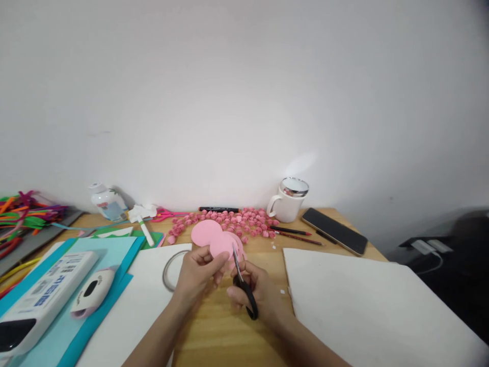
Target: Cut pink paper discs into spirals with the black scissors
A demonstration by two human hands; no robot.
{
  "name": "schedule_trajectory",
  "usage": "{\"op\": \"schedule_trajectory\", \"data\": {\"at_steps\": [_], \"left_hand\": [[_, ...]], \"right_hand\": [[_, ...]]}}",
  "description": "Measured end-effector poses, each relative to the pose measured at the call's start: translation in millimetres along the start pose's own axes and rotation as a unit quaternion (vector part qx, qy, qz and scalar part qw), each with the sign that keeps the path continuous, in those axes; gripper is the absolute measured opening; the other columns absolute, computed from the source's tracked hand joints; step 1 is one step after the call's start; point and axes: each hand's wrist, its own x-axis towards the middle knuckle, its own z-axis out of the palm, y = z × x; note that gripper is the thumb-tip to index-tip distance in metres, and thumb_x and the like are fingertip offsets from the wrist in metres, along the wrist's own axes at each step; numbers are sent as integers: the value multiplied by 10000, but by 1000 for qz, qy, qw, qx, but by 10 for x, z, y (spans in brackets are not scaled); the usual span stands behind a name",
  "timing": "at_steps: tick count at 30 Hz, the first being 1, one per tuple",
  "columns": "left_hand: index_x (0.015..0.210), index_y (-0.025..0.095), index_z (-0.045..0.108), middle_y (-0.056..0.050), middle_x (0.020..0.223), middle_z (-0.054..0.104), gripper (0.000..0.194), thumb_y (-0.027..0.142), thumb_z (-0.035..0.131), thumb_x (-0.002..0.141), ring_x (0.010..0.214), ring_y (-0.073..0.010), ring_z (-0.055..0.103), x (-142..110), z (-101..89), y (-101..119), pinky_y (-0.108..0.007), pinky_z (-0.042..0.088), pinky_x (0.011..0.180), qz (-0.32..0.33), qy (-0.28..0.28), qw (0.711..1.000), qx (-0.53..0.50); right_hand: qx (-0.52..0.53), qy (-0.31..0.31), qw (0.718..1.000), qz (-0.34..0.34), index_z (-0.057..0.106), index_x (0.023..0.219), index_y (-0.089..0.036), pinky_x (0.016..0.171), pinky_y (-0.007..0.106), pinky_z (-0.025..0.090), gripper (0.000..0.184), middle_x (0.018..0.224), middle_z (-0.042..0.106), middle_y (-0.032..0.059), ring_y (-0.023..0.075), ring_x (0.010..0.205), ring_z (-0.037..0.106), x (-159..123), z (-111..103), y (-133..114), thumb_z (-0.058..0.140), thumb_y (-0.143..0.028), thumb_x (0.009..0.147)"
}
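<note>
Pinched in the left hand (200, 270): one pink paper circle (220, 245), held above the wooden table (214, 331); closed around black-handled scissors (249, 296): the right hand (262, 290), blades near the circle's right edge. I judge the paper light, flexible and easily creased, best taken by its rim. Printing on the white case (72, 270) and bottle (108, 203) defeats my reading.

I can see a white mug (289, 206) right of the frame's centre, a dark phone (334, 231) lying near it on the wooden tabletop (217, 329). A white bottle (108, 203) stands at middle left, bright fuzzy stems (23, 216) heaped at the left edge; lower left, a long white device (51, 293) rests on blue sheets (116, 257).
</note>
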Motion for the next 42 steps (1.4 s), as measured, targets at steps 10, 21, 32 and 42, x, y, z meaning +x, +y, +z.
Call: {"op": "schedule_trajectory", "data": {"at_steps": [10, 21, 32, 42], "left_hand": [[547, 126, 585, 50, 348, 466, 233, 326, 684, 615, 291, -41, 353, -37, 44, 22, -162, 245, 315, 3, -20, 1000, -1], [559, 129, 565, 54, 361, 468, 242, 334, 680, 619, 294, -37, 344, -26, 25, 1, -165, 230, 326, 6, -26, 1000, -6], [540, 129, 530, 41, 359, 487, 276, 342, 650, 667, 306, -38, 364, 1, -30, -35, -159, 261, 346, 21, -35, 999, 7], [594, 143, 536, 10, 479, 597, 259, 361, 669, 641, 321, -71, 455, 1, -20, -2, -168, 329, 320, 4, -20, 999, -51]], "right_hand": [[50, -2, 998, -31, 427, 739, -199, 494, 194, 317, 420, 609, 476, -49, 94, 542, 396, 1, -3, -91, 765, -347, 540], [45, -25, 998, -21, 466, 810, -193, 430, 181, 237, 394, 557, 418, -76, 67, 470, 325, 4, -44, -16, 745, -339, 574], [2, 3, 1000, -6, 476, 778, -187, 419, 184, 313, 324, 494, 447, -83, 70, 418, 397, 12, -43, 32, 698, -358, 615], [-12, 15, 1000, 13, 483, 770, -176, 387, 171, 318, 320, 456, 452, -92, 74, 377, 453, 0, -40, 79, 697, -358, 617]]}}
